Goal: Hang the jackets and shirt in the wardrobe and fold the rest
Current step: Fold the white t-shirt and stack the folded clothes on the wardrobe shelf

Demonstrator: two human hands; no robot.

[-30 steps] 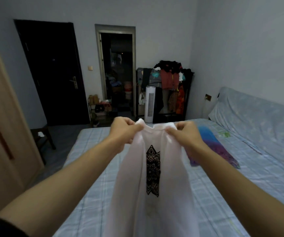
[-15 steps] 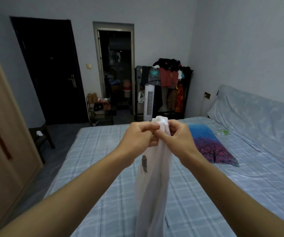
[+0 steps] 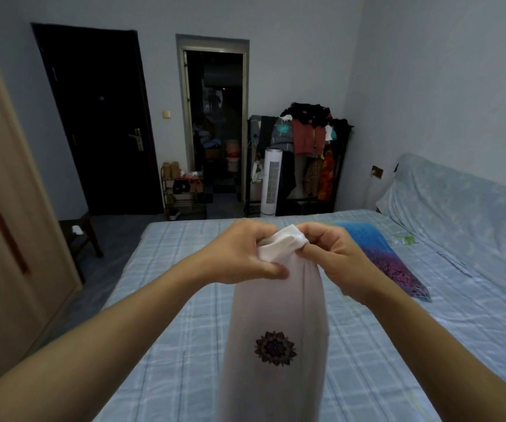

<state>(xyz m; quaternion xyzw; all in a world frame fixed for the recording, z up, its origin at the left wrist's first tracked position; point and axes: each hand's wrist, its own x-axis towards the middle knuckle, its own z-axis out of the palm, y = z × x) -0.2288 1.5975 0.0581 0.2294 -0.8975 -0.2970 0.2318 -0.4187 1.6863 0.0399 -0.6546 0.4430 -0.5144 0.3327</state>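
White thin-fabric garment with a dark flower print (image 3: 276, 330) hangs in mid-air above the blue checked bed (image 3: 382, 345), folded narrow lengthwise. Left hand (image 3: 239, 254) and right hand (image 3: 337, 257) both pinch its bunched top edge, knuckles close together. Beyond, a blue-and-purple printed pillow (image 3: 376, 254) lies on the bed; further back, a white tower fan (image 3: 271, 181) stands beside a loaded clothes rack (image 3: 309, 138).

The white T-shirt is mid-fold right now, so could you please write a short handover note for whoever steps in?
Left hand: grip shut on the white T-shirt at its top edge.
Right hand: grip shut on the same edge, beside the left.
The T-shirt hangs doubled lengthwise above the bed, flower print facing the camera.
Done: lengthwise fold.
Left: finish folding and lay it down. No jackets or hangers are visible nearby.
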